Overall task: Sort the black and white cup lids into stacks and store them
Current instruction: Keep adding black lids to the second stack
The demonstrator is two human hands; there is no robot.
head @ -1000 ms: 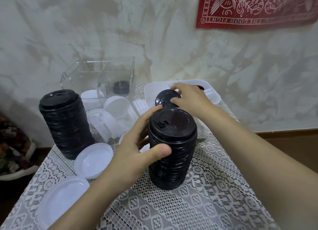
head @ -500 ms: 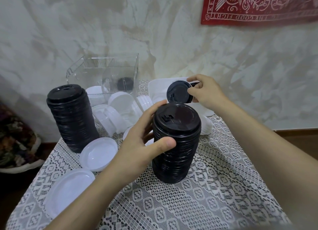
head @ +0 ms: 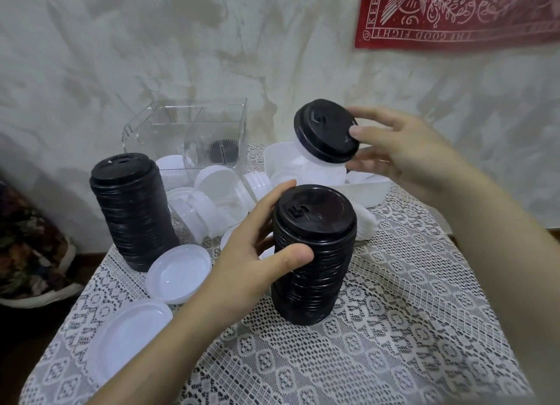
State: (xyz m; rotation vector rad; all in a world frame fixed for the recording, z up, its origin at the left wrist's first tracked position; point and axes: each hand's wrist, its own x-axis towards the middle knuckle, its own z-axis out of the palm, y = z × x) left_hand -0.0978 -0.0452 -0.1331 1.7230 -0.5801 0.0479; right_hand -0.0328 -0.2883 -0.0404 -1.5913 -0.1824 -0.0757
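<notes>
Above and behind the stack (head: 313, 253), a black lid (head: 321, 132) is pinched by its rim in the right hand (head: 403, 156), tilted, likely so it can drop square onto that stack, which the left hand (head: 257, 253) grips near the top to steady it. Left of the stack stand a second stack (head: 133, 210) and loose white lids (head: 178, 270). A second ago the lid lay low at the tray (head: 374, 191) behind the stack; it has since risen clear, the left hand's grip unchanged.
</notes>
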